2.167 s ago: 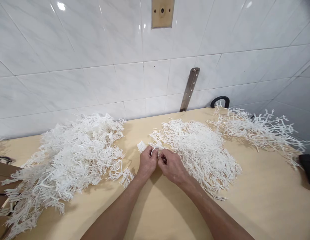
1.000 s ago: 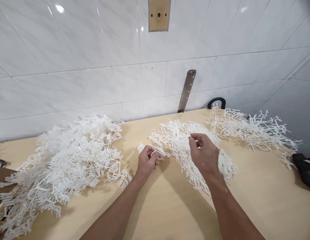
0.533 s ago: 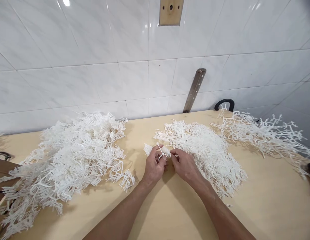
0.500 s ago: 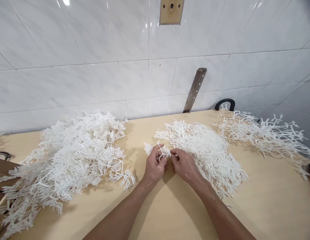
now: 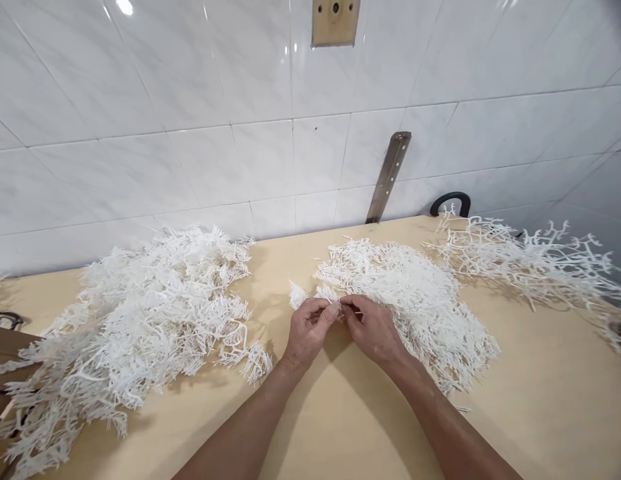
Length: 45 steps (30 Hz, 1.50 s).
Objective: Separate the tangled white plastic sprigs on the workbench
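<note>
My left hand and my right hand meet at the middle of the table, fingertips almost touching. Both are closed in a pinch on a small white branched plastic piece, partly hidden by the fingers. White feathery tips show just beyond my left hand. Close behind my right hand lies a pile of fine white plastic sprigs. A larger, tangled heap of white branched pieces spreads to the left of my left hand.
Bare, coral-like white branch frames lie at the right. A black curved handle and a metal strip with holes stand by the tiled wall. A brown box sits at the left edge of the wooden table.
My left thumb has straightened and closed towards my right fingertips. The white branch that stood up over my left fingers is now mostly hidden between both hands. The view has shifted slightly.
</note>
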{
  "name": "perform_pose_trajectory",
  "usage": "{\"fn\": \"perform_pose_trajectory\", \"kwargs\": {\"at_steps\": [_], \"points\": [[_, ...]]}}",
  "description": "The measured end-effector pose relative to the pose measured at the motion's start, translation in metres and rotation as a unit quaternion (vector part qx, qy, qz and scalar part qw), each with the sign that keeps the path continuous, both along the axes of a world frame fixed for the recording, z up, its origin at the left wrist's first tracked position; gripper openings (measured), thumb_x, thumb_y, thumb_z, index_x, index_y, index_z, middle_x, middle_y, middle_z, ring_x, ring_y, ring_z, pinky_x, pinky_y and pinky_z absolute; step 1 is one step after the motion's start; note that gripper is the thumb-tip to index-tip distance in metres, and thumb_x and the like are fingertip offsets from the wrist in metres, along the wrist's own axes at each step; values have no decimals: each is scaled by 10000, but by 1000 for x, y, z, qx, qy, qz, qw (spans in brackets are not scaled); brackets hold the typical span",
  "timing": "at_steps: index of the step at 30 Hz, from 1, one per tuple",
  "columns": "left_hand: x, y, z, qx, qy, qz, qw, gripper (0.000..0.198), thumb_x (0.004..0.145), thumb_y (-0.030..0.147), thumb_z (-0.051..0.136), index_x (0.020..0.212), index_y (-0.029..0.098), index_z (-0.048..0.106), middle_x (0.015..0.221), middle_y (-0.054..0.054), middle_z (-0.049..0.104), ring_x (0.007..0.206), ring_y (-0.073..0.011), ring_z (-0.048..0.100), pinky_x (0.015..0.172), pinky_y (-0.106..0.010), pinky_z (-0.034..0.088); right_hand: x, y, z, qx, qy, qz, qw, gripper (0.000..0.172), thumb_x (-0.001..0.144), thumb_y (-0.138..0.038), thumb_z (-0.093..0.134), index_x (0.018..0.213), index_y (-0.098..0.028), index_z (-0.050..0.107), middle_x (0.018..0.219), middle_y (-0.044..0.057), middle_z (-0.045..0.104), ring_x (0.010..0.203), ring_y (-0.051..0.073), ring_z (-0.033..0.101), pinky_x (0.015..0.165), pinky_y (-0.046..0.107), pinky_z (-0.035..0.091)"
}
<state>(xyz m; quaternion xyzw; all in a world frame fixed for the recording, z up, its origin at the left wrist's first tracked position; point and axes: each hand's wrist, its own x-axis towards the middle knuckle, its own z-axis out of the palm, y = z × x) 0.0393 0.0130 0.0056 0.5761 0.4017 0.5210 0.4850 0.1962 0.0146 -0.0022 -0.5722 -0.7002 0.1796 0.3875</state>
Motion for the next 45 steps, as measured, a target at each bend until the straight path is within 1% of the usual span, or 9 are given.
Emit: {"fn": "perform_pose_trajectory", "kwargs": {"at_steps": [2, 5, 12, 21, 28, 32, 36, 41, 45], "points": [[0, 2, -1, -5, 18, 18, 1000, 340, 851, 451, 631, 665, 168, 661, 691, -37, 600, 702, -163, 553, 683, -280, 464, 0, 0, 0, 12, 4, -2, 1000, 241, 891, -209, 445, 950, -188, 678, 921, 71, 725, 767, 197, 662, 700, 323, 514], [0, 6, -4, -45, -14, 19, 999, 358, 812, 459, 672, 617, 169, 594, 599, 0, 543, 604, -126, 499, 613, -253, 426, 1, 1, 0, 20, 15, -2, 1000, 241, 898, -225, 448, 959, -191, 678, 928, 74, 730, 782, 200, 673, 707, 327, 533], [3, 12, -11, -98, -112, 73, 986, 321, 809, 485, 673, 855, 185, 570, 841, -60, 700, 733, -156, 636, 731, -296, 512, 17, 4, 3, -10, 100, -69, 993, 245, 899, -324, 499, 1014, -188, 667, 844, 70, 738, 681, 198, 715, 686, 335, 582], [3, 16, -14, -88, -112, 108, 984, 234, 885, 405, 591, 899, 197, 484, 827, -34, 692, 595, -111, 615, 601, -259, 507, 14, 3, 3, -20, 104, -50, 993, 233, 900, -303, 488, 997, -190, 667, 751, 41, 706, 627, 175, 695, 643, 313, 587], [-5, 22, -11, -82, -119, 200, 969, 292, 870, 468, 599, 934, 206, 488, 694, 18, 640, 517, -103, 587, 520, -232, 485, 8, 3, -3, -61, 106, -41, 992, 237, 894, -304, 478, 1004, -191, 657, 766, 43, 719, 578, 162, 682, 616, 312, 592], [-5, 24, -13, -84, -134, 213, 964, 272, 871, 455, 593, 925, 208, 492, 650, 41, 607, 475, -90, 547, 478, -213, 453, 6, 3, -5, -95, 128, -36, 987, 241, 898, -326, 483, 1008, -189, 648, 738, 35, 711, 552, 159, 679, 570, 296, 587], [-4, 22, -11, -105, -135, 196, 966, 274, 863, 454, 597, 906, 203, 494, 632, 40, 605, 456, -82, 526, 455, -198, 422, 2, 4, -4, -153, 207, -35, 966, 292, 910, -424, 510, 1048, -192, 622, 684, 13, 689, 492, 151, 659, 523, 291, 584], [-4, 19, -7, -108, -128, 181, 969, 247, 874, 432, 587, 897, 203, 496, 645, 38, 604, 461, -79, 522, 460, -194, 418, -1, 2, 0, -237, 339, 5, 910, 440, 907, -586, 508, 1046, -180, 606, 677, 37, 685, 611, 187, 702, 542, 292, 579], [-3, 16, -9, -82, -95, 168, 978, 229, 894, 423, 561, 913, 203, 502, 664, 26, 615, 471, -84, 522, 468, -197, 421, -5, 0, 2, -283, 375, 33, 882, 488, 902, -634, 486, 1049, -180, 589, 672, 39, 691, 564, 172, 684, 489, 252, 506]]}}
